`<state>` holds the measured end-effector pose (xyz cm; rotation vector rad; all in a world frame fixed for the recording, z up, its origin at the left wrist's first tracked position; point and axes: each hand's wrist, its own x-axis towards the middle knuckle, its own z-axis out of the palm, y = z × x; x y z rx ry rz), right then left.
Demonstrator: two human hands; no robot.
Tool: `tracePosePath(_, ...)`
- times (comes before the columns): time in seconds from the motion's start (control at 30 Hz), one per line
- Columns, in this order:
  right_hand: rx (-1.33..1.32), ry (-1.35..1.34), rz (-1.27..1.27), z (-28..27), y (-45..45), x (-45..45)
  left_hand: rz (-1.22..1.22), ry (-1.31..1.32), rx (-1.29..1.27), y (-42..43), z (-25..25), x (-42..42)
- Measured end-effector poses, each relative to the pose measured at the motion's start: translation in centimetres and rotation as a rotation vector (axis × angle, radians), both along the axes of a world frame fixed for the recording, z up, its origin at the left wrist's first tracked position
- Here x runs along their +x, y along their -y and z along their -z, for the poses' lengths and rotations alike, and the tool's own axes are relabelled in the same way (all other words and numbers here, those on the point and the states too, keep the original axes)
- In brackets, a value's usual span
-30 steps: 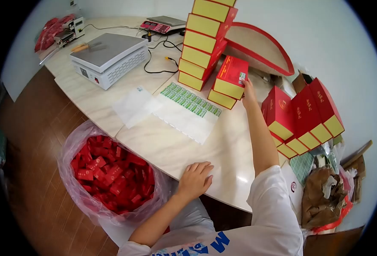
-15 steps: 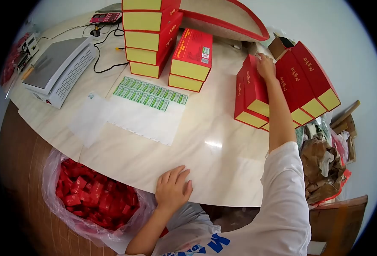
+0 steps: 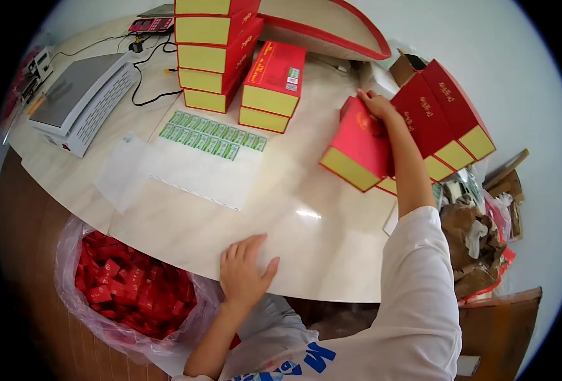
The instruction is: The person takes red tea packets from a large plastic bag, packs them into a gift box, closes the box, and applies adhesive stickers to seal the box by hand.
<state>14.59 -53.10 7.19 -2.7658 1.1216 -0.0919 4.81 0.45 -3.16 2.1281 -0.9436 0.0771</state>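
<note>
My right hand (image 3: 377, 105) grips the far end of a red gift box (image 3: 359, 141) with a yellow end panel. That box is tilted, with its broad red face turned up, beside a row of similar red boxes (image 3: 420, 111) on the right of the table. Some of it is hidden behind my right forearm. At the table's front edge my left hand (image 3: 245, 270) lies with its fingers stretched out, holding nothing. Left of the box, a sheet of green stickers (image 3: 198, 181) lies flat on the table.
A tall stack of red boxes (image 3: 203, 58) and a shorter one (image 3: 270, 95) stand at the back. On the left is a grey-topped machine (image 3: 81, 89) near black cables. Below the table edge sits a plastic bag (image 3: 65, 279) full of small red pieces. Behind is a red-rimmed tray (image 3: 385, 51).
My right hand has pulled one red box leftward from the row and tipped it over. My left hand stays at the table edge. The view has shifted slightly.
</note>
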Motion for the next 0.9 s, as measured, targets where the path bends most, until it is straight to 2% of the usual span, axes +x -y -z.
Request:
tracePosePath(0.07,0.085,0.091,-0.082,0.4,-0.8,-1.5,0.028,-0.08,0.0,1.1,-0.5,0.4)
tracePosePath(0.13,0.008,0.156,-0.096,0.6,-4.9,-2.9,0.202,-0.809,-0.686,3.0,-1.3,0.6)
tracePosePath(0.3,-0.129,0.163,-0.077,-0.5,-17.0,-8.2,0.383,-0.667,-0.629,5.6,-1.5,-1.3)
tracePosePath(0.37,-0.138,0.159,-0.099,-1.1,-22.5,-10.6,0.169,-0.722,-0.681,4.1,-1.6,-3.6)
tracePosePath(0.4,-0.154,0.241,-0.145,0.4,-23.8,-11.7,0.09,-0.644,-0.676,3.0,-0.8,-4.6)
tracePosePath(0.43,-0.08,0.291,-0.17,1.9,-24.9,-12.6,0.078,-0.634,-0.676,1.9,-0.9,-4.9)
tracePosePath(0.5,0.067,0.4,-0.237,3.0,-28.0,-14.3,-0.054,-0.379,-0.586,-1.5,-1.6,-5.9)
tracePosePath(0.6,0.185,0.446,-0.25,3.1,-30.7,-14.7,-0.171,-0.527,-0.637,-5.1,-2.0,-4.2)
tracePosePath(0.7,0.311,0.504,-0.381,2.9,-32.6,-14.2,-0.285,-0.634,-0.765,-7.5,-1.0,-1.0)
tracePosePath(0.77,0.438,0.533,-0.355,3.2,-34.1,-14.4,-0.477,-0.326,-0.488,-8.9,-0.3,0.6)
tracePosePath(0.8,0.482,0.486,-0.327,3.2,-34.6,-14.6,-0.503,-0.338,-0.485,-9.5,0.3,1.8)
tracePosePath(0.83,0.487,0.467,-0.345,3.9,-34.6,-15.0,-0.41,-0.465,-0.584,-9.9,1.0,3.1)
tracePosePath(0.87,0.533,0.532,-0.362,4.8,-34.6,-15.6,-0.309,-0.583,-0.685,-10.3,1.1,3.5)
tracePosePath(0.9,0.574,0.606,-0.375,5.3,-34.5,-16.2,-0.32,-0.579,-0.696,-10.5,1.1,3.6)
